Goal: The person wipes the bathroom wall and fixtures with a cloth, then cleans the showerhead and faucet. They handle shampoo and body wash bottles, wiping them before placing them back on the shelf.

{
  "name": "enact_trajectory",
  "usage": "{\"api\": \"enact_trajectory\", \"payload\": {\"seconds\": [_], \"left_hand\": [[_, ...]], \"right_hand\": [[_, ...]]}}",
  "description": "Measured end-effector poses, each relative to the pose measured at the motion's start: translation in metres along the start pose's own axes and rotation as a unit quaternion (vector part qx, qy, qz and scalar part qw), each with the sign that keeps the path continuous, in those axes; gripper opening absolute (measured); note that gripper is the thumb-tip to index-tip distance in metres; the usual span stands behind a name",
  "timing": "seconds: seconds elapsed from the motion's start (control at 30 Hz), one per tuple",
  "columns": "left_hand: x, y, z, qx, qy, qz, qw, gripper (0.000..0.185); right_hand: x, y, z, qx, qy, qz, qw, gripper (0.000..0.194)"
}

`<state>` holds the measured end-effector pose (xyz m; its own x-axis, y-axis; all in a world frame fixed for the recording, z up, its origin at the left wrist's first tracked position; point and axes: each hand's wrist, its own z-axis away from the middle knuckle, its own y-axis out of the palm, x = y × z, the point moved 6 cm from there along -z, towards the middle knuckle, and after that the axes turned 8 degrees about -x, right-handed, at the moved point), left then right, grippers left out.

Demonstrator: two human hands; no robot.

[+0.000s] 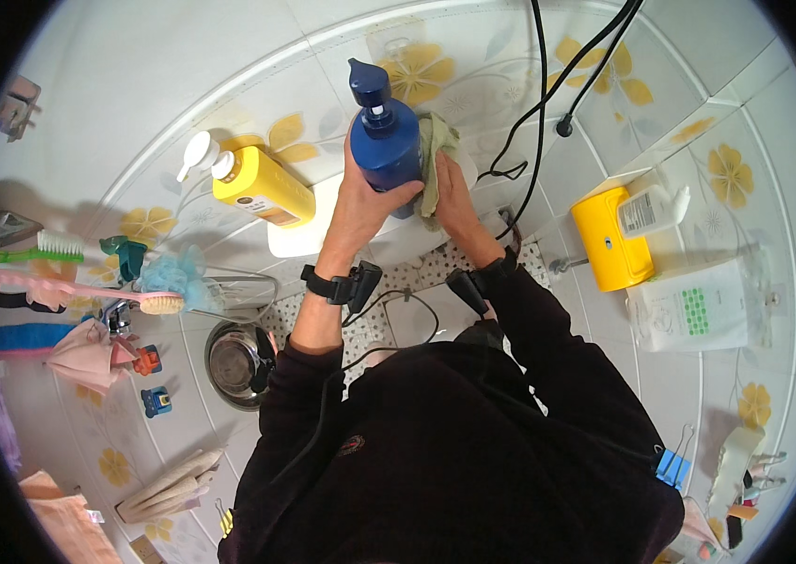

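Note:
A dark blue pump bottle (391,144) is held upright in front of me, its pump head at the top. My left hand (363,211) grips it from the left, with the thumb across its front. On the bottle's right side, my right hand (456,194) presses a folded pale green cloth (435,166) against it. To the left a yellow pump bottle (267,187) with a white pump stands on a white ledge (292,237). The lower part of the blue bottle is partly hidden by my left hand.
Black cables (542,106) hang at the right of the bottle. On the right wall are a yellow dispenser box (609,240) and a plastic pack (694,307). Brushes (88,285), a blue bath puff (172,278) and cloths hang at left. A metal basin (232,359) sits low at left.

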<state>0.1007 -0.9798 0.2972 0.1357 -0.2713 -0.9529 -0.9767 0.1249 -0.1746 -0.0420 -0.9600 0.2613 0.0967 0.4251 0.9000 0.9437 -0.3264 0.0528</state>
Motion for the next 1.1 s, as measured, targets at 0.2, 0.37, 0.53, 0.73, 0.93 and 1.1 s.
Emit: {"api": "enact_trajectory", "payload": {"seconds": [0.2, 0.37, 0.53, 0.73, 0.93, 1.1], "left_hand": [[0.002, 0.005, -0.003, -0.024, 0.065, -0.016, 0.997, 0.093], [0.001, 0.007, 0.0, -0.047, 0.109, -0.044, 0.992, 0.077], [0.0, 0.0, 0.003, -0.041, 0.085, -0.057, 0.994, 0.08], [0.009, -0.006, -0.001, -0.004, -0.01, -0.083, 0.997, 0.09], [0.016, -0.007, 0.007, 0.033, 0.004, -0.03, 0.999, 0.095], [0.028, -0.001, 0.01, 0.018, 0.016, -0.057, 0.998, 0.097]], "right_hand": [[0.037, 0.008, -0.01, -0.015, 0.018, -0.081, 0.996, 0.045], [0.054, 0.026, -0.017, -0.014, -0.117, 0.103, 0.988, 0.039], [0.007, 0.018, -0.008, -0.046, -0.069, 0.035, 0.996, 0.031], [-0.033, 0.009, -0.008, -0.022, -0.129, 0.105, 0.986, 0.035], [-0.017, -0.002, -0.022, -0.038, 0.045, 0.057, 0.997, 0.035], [0.049, 0.011, -0.019, 0.017, -0.182, 0.118, 0.976, 0.03]]}}
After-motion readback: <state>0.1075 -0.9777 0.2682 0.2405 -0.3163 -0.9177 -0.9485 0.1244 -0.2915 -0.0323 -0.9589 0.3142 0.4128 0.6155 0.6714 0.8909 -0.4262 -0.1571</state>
